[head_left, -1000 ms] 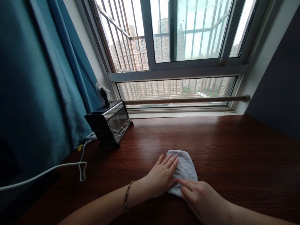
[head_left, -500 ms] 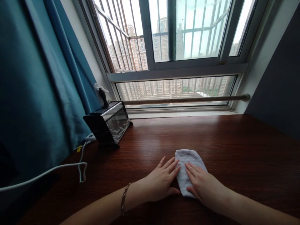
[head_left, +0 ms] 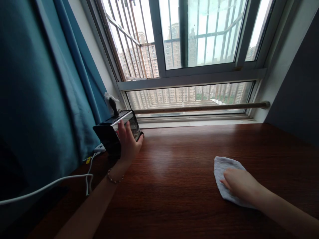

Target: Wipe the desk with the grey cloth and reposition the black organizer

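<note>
Cloth [head_left: 225, 169] (white, quilted), rumpled, under right hand [head_left: 240, 185]

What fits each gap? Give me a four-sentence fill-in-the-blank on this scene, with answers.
1. The right hand rests flat on a white ____.
2. The left hand touches the black box beside the ____ curtain.
3. A white ____ lies on the table at the left edge.
4. The left wrist wears a ____.

Answers: cloth; blue; cable; bracelet

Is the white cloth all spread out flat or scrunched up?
Mostly flat. The cloth lies on the wooden table under the right hand, with no bunched lump showing; whether it is folded double cannot be told.
</note>
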`<state>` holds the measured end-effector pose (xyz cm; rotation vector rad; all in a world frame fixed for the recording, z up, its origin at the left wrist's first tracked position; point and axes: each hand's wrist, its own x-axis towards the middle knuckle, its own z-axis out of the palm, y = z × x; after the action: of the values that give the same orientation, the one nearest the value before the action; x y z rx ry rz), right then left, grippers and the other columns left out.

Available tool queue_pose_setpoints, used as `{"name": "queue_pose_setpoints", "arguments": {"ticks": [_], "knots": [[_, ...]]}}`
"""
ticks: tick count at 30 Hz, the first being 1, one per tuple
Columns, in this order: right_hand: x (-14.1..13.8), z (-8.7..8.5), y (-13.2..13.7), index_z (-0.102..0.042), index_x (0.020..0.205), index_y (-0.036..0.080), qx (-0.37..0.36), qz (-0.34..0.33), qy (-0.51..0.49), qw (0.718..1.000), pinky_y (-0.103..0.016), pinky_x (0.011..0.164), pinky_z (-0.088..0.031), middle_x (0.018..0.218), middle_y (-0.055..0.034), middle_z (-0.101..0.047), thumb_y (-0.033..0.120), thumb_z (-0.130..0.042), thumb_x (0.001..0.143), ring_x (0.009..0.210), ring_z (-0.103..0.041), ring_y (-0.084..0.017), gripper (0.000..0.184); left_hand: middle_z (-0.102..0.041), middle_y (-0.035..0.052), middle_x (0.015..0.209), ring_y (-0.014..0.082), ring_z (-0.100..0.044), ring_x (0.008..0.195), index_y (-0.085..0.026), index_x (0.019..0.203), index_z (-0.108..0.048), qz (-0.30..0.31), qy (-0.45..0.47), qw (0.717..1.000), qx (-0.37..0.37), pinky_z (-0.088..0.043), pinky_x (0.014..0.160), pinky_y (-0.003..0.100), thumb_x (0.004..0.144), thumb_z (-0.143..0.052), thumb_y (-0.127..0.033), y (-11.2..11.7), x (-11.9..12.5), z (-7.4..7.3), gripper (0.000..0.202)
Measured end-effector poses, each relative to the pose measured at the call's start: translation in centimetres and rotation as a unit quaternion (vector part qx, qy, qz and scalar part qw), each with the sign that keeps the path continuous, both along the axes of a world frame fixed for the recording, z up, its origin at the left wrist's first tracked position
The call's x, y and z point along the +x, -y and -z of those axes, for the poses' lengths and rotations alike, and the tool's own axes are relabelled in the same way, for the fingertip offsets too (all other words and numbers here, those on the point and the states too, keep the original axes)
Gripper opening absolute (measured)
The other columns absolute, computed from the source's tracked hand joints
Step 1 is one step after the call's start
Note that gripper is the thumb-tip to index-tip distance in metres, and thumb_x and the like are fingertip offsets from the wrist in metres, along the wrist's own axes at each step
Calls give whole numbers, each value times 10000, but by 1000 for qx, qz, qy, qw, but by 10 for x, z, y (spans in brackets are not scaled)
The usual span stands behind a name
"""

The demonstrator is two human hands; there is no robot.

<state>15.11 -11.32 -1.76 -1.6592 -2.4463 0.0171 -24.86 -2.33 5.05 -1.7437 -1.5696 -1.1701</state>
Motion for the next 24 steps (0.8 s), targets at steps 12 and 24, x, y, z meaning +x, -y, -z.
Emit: {"name": "queue_pose_setpoints", "arguments": {"ticks": [12, 24], "knots": [[-2, 7, 4, -636, 684, 162, 140, -64, 148, 977, -337, 484, -482, 622, -66, -606, 273, -587, 792, 538, -602, -254, 163, -150, 327, 1385, 413, -172, 1305, 47, 1371, -7, -210, 258, 943, 16, -206, 1051, 519, 547, -790, -375, -38, -105, 32, 1213], [-41, -22, 0, -527, 1206, 70, 12, -110, -7, 994, -377, 929, -450, 1199, -153, -534, 192, -531, 858, 1070, -526, -258, 369, -220, 273, 1381, 353, -219, 1306, -4, 1370, -122, -107, 333, 936, 35, -144, 1093, 472, 708, -639, -509, -15, -20, 32, 980]]}}
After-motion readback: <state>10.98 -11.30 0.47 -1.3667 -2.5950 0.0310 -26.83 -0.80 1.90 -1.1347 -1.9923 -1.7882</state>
